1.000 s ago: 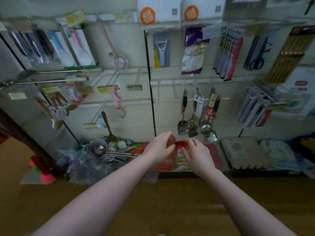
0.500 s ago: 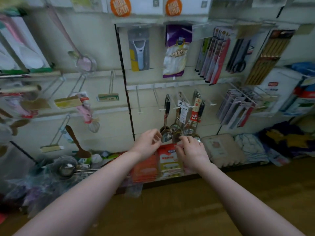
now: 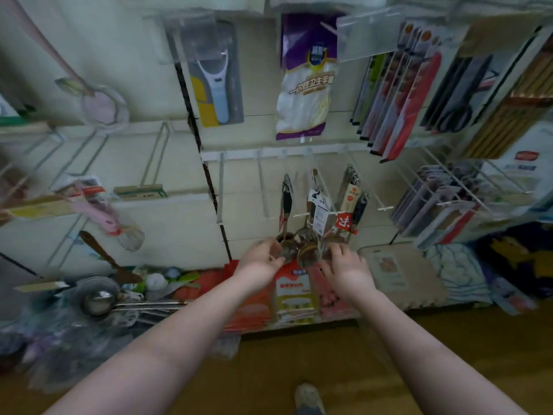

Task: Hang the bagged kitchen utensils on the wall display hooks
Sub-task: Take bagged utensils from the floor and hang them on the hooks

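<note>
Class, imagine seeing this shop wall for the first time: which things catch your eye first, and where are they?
At centre, the left hand and right hand meet at the bowls of the shiny steel ladles hanging from white wire hooks; whether they grip anything is too blurred to tell. Above hangs a purple-and-white glove packet, with a blue-handled peeler in a clear pack to its left.

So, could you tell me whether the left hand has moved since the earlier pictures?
Yes. Against the hanging shiny steel ladles, the left hand has risen: earlier it sat below their bowls, and now its fingertips are level with them.
</note>
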